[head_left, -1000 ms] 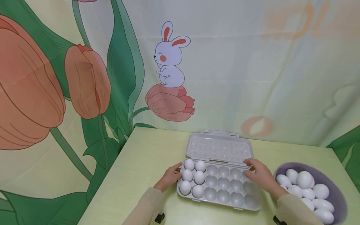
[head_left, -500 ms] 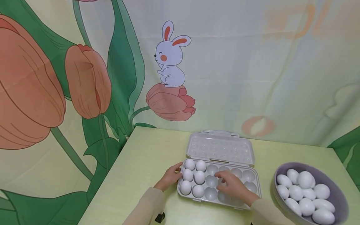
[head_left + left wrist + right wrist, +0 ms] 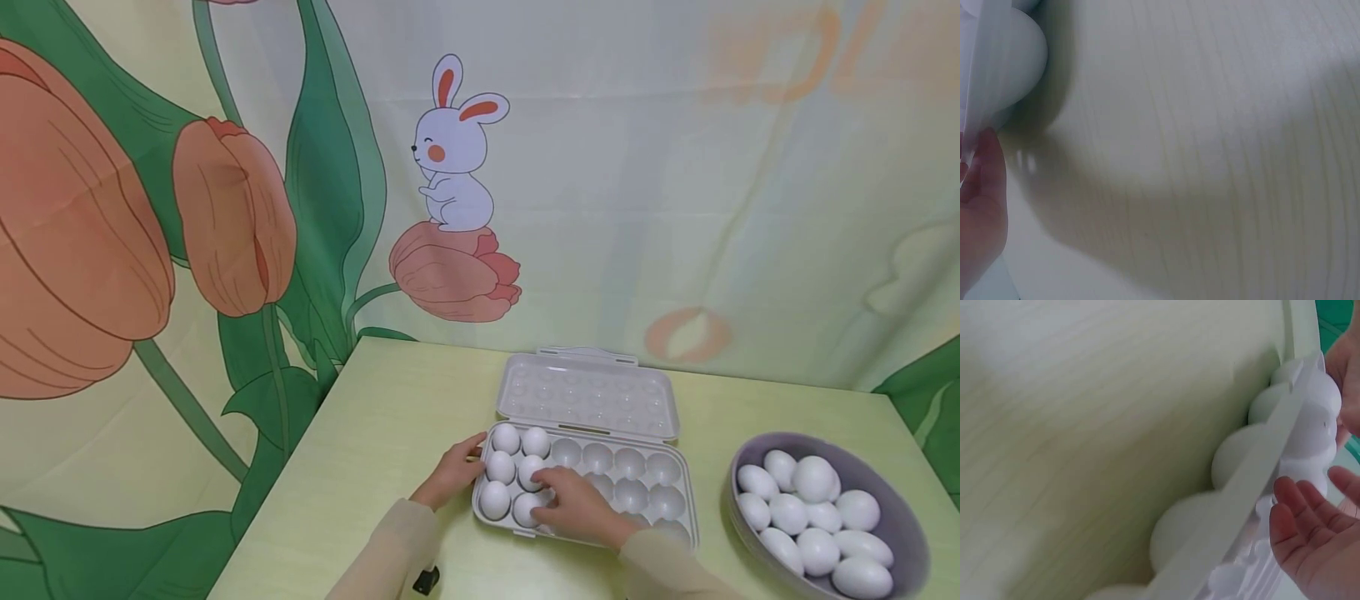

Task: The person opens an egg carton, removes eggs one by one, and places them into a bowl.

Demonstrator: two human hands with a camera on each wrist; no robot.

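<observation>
A pale grey plastic egg box [image 3: 632, 494] lies open on the table, its lid [image 3: 588, 396] folded back toward the wall. White eggs [image 3: 500, 467] fill the two leftmost columns of pockets; the pockets to the right hold none. At the left end, my left hand [image 3: 452, 473] pinches the box's rim, as the thumb [image 3: 992, 159] in the left wrist view shows. My right hand [image 3: 581, 504] is over the second column, fingertips at its middle and front eggs. In the right wrist view its fingers [image 3: 1300, 509] are spread and loosely extended, gripping nothing.
A purple-grey oval bowl [image 3: 903, 508] full of white eggs [image 3: 813, 481] stands to the right of the box. Behind the pale wood-grain table [image 3: 375, 417] hangs a cloth backdrop [image 3: 585, 208] printed with tulips and a rabbit.
My right hand has moved left across the box, from its right end to the second column of eggs. My left hand stays at the left rim; box and bowl have not moved.
</observation>
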